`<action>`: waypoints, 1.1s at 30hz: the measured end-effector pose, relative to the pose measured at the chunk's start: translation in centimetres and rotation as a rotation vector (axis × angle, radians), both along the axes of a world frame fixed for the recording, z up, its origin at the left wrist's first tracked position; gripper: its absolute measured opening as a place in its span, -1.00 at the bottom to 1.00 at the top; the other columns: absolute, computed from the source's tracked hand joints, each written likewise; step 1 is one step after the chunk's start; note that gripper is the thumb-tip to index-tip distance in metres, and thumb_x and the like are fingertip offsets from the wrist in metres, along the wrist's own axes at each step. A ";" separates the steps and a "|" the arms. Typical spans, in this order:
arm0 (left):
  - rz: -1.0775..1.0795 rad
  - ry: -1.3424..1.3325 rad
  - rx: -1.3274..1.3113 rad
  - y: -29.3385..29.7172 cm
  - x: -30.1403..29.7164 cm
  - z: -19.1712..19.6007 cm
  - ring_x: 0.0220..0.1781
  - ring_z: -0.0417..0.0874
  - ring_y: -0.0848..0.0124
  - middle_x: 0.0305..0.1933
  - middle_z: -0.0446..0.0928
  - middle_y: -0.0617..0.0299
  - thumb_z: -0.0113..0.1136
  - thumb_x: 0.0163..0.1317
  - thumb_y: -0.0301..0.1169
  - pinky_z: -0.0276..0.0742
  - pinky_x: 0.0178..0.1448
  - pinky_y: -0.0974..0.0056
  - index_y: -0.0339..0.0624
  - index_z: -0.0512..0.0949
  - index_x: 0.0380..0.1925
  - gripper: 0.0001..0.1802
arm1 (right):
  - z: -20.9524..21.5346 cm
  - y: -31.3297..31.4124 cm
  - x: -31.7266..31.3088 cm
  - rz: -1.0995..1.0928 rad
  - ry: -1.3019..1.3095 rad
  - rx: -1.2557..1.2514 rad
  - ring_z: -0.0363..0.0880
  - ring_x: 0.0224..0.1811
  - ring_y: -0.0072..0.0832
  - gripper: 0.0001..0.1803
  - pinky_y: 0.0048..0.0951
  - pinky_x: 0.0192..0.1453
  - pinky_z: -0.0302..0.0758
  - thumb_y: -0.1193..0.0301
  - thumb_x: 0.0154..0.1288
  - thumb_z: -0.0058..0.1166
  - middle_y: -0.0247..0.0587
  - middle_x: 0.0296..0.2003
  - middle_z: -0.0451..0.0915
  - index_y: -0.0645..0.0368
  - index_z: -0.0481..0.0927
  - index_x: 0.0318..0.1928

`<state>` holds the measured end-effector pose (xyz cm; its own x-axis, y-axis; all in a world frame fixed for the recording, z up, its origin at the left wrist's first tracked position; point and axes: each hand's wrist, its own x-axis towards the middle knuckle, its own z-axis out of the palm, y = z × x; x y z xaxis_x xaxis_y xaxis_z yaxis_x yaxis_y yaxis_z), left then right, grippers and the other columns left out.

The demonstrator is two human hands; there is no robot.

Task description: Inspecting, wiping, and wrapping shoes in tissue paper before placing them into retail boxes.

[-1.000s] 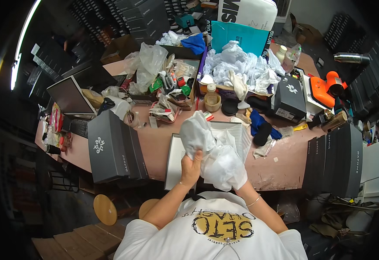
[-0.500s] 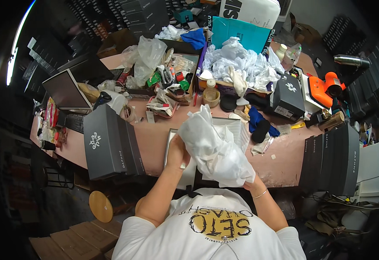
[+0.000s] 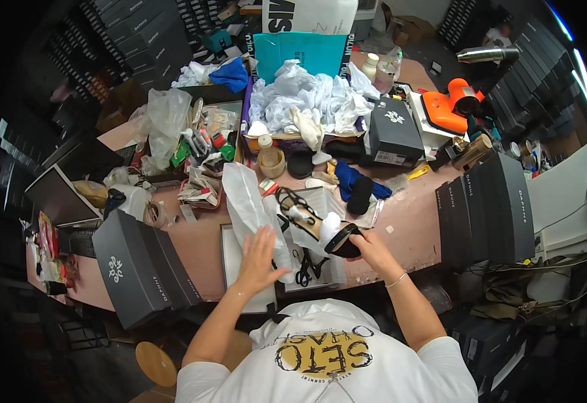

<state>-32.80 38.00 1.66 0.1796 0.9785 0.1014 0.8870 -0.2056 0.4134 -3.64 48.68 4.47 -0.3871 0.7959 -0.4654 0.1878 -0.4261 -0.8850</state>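
My right hand [image 3: 367, 243] grips a black strappy high-heeled sandal [image 3: 317, 225] by its heel end, holding it above an open shoe box [image 3: 320, 275]. My left hand [image 3: 260, 258] is spread flat with fingers apart on a long sheet of white tissue paper [image 3: 250, 205] that lies over the box's left side. A second black sandal [image 3: 307, 269] lies inside the box beneath the first. White stuffing sits in the held sandal's heel.
A stack of grey shoe boxes [image 3: 142, 269] lies at the left, another stack [image 3: 488, 208] at the right. Behind are a heap of crumpled white paper [image 3: 307, 101], a closed black box [image 3: 391, 131], an orange tool [image 3: 451, 107], blue cloths [image 3: 350, 185] and a laptop [image 3: 58, 198].
The bundle of tissue that both hands held has come apart: the paper now lies to the left under my left hand, and the sandal is uncovered in my right hand.
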 end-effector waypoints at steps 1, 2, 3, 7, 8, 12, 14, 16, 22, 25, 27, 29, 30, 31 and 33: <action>-0.092 0.017 0.008 0.7 1.8 2.1 0.51 -0.03 0.01 0.45 0.01 -0.15 0.41 -0.15 0.09 -0.17 0.47 -0.22 -0.37 0.09 0.34 0.16 | 0.7 -0.4 -0.4 0.002 0.013 -0.057 0.63 -0.31 -0.42 -0.61 -0.42 -0.33 0.67 0.31 0.33 -0.11 -0.11 -0.26 0.61 0.45 0.53 -0.09; -0.162 0.035 0.010 1.7 3.3 3.9 0.52 -0.05 0.00 0.44 0.03 -0.15 0.41 -0.17 0.12 -0.20 0.47 -0.23 -0.42 0.07 0.34 0.21 | 1.0 -0.6 -0.9 0.025 0.027 -0.121 0.63 -0.31 -0.40 -0.60 -0.42 -0.33 0.67 0.30 0.33 -0.11 -0.10 -0.25 0.61 0.48 0.52 -0.10; -0.219 0.071 -0.011 3.0 4.3 4.6 0.51 -0.03 0.01 0.43 0.05 -0.17 0.41 -0.19 0.14 -0.21 0.47 -0.23 -0.44 0.05 0.34 0.24 | 0.6 -0.6 -1.2 0.121 0.016 -0.147 0.63 -0.29 -0.40 -0.59 -0.41 -0.31 0.67 0.29 0.34 -0.12 -0.09 -0.24 0.61 0.49 0.52 -0.11; -0.350 -0.206 -0.164 4.8 4.6 4.7 0.08 0.50 0.00 0.09 0.42 -0.13 0.46 -0.15 -0.06 0.26 0.30 -0.06 -0.36 -0.03 0.37 0.19 | 1.2 0.2 -2.2 0.208 0.228 -0.326 0.63 -0.21 -0.37 -0.43 -0.32 -0.16 0.65 0.07 0.45 -0.24 -0.10 -0.22 0.62 0.42 0.52 -0.05; -0.342 -0.248 -0.215 4.7 4.3 5.6 -0.04 0.56 -0.01 0.01 0.46 -0.13 0.46 -0.13 -0.14 0.40 0.19 -0.01 -0.36 -0.05 0.37 0.17 | 1.2 0.6 -2.0 0.207 0.299 -0.392 0.63 -0.20 -0.37 -0.40 -0.31 -0.14 0.64 0.02 0.47 -0.28 -0.10 -0.22 0.63 0.40 0.52 -0.04; 0.048 -1.243 -0.549 5.2 3.6 6.0 -0.27 0.59 0.28 -0.12 0.51 0.05 0.33 -0.03 -0.19 0.55 -0.13 0.24 -0.38 -0.02 0.36 0.04 | -0.6 8.1 -0.3 0.311 -0.095 0.128 0.61 -0.06 -0.12 -0.45 -0.15 -0.01 0.54 0.01 0.39 -0.07 0.04 -0.10 0.58 0.30 0.47 0.04; -0.041 -1.633 -0.664 5.2 2.6 5.0 -0.31 0.56 0.43 -0.12 0.51 -0.01 0.09 0.16 0.06 0.54 -0.15 0.33 -0.33 0.23 0.24 -0.19 | -5.9 12.2 2.1 0.162 -0.645 0.893 0.52 0.03 0.06 -0.38 -0.07 0.05 0.50 0.07 0.23 0.16 0.14 0.05 0.46 0.24 0.38 0.14; 0.042 -1.854 -0.655 4.7 3.2 5.0 -0.33 0.55 0.38 -0.12 0.52 -0.01 -0.03 0.22 0.24 0.53 -0.18 0.28 -0.30 0.31 0.17 -0.18 | -7.9 13.8 2.7 0.112 -0.816 0.618 0.43 0.09 0.18 -0.26 -0.04 0.11 0.46 0.09 0.12 0.25 0.20 0.16 0.30 0.20 0.28 0.21; 0.077 -1.998 -0.629 5.2 3.3 3.2 -0.34 0.55 0.31 -0.11 0.52 -0.03 -0.26 0.17 0.46 0.51 -0.22 0.26 -0.27 0.34 0.16 -0.02 | -13.6 13.1 1.5 -0.084 -0.708 0.694 0.31 0.22 0.12 -0.38 -0.12 0.26 0.33 0.39 0.14 0.06 0.26 0.23 0.20 0.26 0.25 0.23; 0.148 -2.048 -0.578 5.1 4.1 2.7 -0.34 0.55 0.33 -0.11 0.52 -0.03 -0.32 0.19 0.45 0.51 -0.25 0.26 -0.28 0.35 0.14 -0.03 | -11.9 13.4 2.0 -0.166 -0.424 0.723 0.22 0.27 0.05 -0.35 -0.19 0.33 0.23 0.49 0.08 -0.07 0.19 0.21 0.23 0.29 0.23 0.26; 0.212 -2.095 -0.635 4.6 4.6 1.6 -0.34 0.58 0.32 -0.10 0.52 -0.04 -0.36 0.21 0.44 0.55 -0.24 0.25 -0.27 0.35 0.15 -0.04 | -7.4 14.1 -1.4 0.016 -0.398 0.804 0.26 0.25 -0.01 -0.34 -0.18 0.26 0.26 0.43 0.09 -0.01 0.11 0.20 0.27 0.20 0.27 0.27; 0.292 -2.141 -0.719 3.9 5.1 -0.1 -0.32 0.63 0.19 -0.07 0.52 -0.15 -0.36 0.20 0.45 0.59 -0.22 0.14 -0.24 0.26 0.25 -0.01 | -4.9 15.9 -5.6 0.185 -0.446 0.931 0.32 0.20 -0.04 -0.36 -0.14 0.20 0.27 0.38 0.09 0.04 0.07 0.17 0.32 0.12 0.34 0.26; 0.323 -2.122 -0.725 3.8 5.5 -0.2 -0.32 0.64 0.18 -0.07 0.52 -0.15 -0.37 0.21 0.44 0.60 -0.22 0.14 -0.24 0.26 0.24 -0.02 | -4.2 17.3 -7.6 0.268 -0.455 0.966 0.35 0.17 -0.06 -0.37 -0.11 0.17 0.27 0.35 0.09 0.07 0.06 0.15 0.35 0.08 0.38 0.24; 0.355 -2.100 -0.728 3.9 5.8 0.0 -0.31 0.65 0.17 -0.07 0.52 -0.15 -0.39 0.21 0.44 0.60 -0.22 0.14 -0.24 0.26 0.24 -0.02 | -5.3 18.9 -9.3 0.335 -0.504 1.109 0.38 0.13 -0.07 -0.38 -0.09 0.14 0.28 0.35 0.09 0.07 0.06 0.13 0.38 0.07 0.39 0.24; 0.421 -2.063 -0.699 3.7 5.8 0.6 -0.29 0.67 0.17 -0.10 0.54 -0.11 -0.42 0.24 0.42 0.62 -0.21 0.15 -0.25 0.31 0.20 -0.05 | -7.7 21.2 -12.6 0.498 -0.643 1.284 0.42 0.04 -0.12 -0.38 -0.09 0.05 0.32 0.35 0.07 0.08 0.06 0.08 0.42 0.04 0.42 0.23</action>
<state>-27.00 41.74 2.29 0.1468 0.8747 -0.4619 -0.8057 0.3766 0.4571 -16.24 69.93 -3.25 -0.7381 0.6341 0.2303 0.5618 0.7668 -0.3104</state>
